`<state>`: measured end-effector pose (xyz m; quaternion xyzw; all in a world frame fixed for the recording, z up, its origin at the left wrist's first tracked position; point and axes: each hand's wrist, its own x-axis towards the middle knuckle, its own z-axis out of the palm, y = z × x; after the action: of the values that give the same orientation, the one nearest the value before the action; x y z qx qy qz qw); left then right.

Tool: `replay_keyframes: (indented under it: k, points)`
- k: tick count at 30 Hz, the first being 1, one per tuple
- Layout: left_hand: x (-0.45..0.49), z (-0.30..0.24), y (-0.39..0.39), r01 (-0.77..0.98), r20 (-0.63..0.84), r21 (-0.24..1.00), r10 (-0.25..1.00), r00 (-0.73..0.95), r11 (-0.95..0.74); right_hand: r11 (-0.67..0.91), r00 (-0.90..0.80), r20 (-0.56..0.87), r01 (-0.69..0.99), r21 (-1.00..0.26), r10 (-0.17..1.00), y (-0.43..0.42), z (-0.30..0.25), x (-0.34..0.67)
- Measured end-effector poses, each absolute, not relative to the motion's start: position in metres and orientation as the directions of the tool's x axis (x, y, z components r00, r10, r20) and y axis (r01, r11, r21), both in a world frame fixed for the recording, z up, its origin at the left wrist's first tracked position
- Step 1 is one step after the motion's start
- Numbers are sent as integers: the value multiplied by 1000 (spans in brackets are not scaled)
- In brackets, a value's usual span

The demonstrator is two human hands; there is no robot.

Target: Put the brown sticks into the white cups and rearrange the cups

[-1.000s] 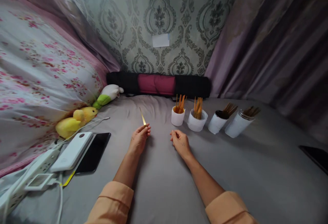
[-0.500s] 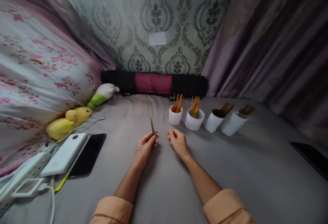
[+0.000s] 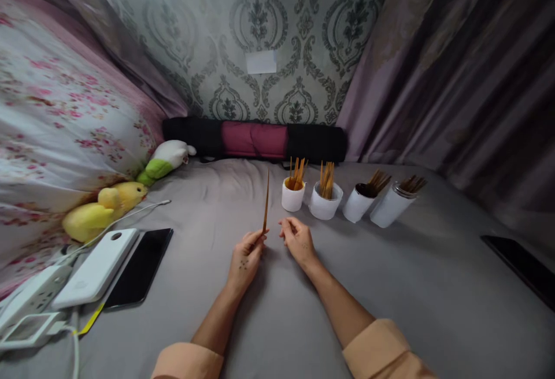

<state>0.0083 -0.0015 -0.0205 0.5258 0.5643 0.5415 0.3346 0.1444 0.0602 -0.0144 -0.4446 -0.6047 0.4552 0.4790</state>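
Note:
Between the thumb and fingers of my left hand (image 3: 246, 260) is a thin brown bamboo stick (image 3: 266, 203), held nearly upright with its tip pointing away from me. My right hand (image 3: 299, 242) is beside it to the right, with fingers curled in and nothing seen in them; the two hands are apart. Beyond my right hand stand two short white containers, a yellow-lined cup (image 3: 293, 199) and a wider tub (image 3: 324, 208), both with bamboo sticks upright. Farther right, a dark-lined white cup (image 3: 357, 205) and a taller white jar (image 3: 390, 208) hold more sticks, leaning right.
A power bank (image 3: 97, 269), a black phone (image 3: 141, 269) and a power strip (image 3: 39, 292) with cables are on the left. Plush toys (image 3: 104, 208) line the curtain. A black and maroon rolled bag (image 3: 254, 139) lies against the wall. Another dark device (image 3: 520, 266) is far right.
The stick in my left hand has swung from leaning left to nearly upright, tipped slightly right. My right hand stays curled in about the same place. The view has shifted a little.

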Motion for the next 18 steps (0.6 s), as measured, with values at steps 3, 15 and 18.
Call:
replay_keyframes:
  k: [3,15,18]
  points:
    - [8,-20,-4,351,268,915,949,-163,-198,195,-153,186,46,-980,971,59,-11,145]
    - [8,-28,-5,575,376,761,927,-10,-302,175,-192,187,-75,-982,963,51,-2,146]
    - [8,-29,-5,613,385,728,923,4,-307,175,-190,189,-90,-980,963,51,-1,146]
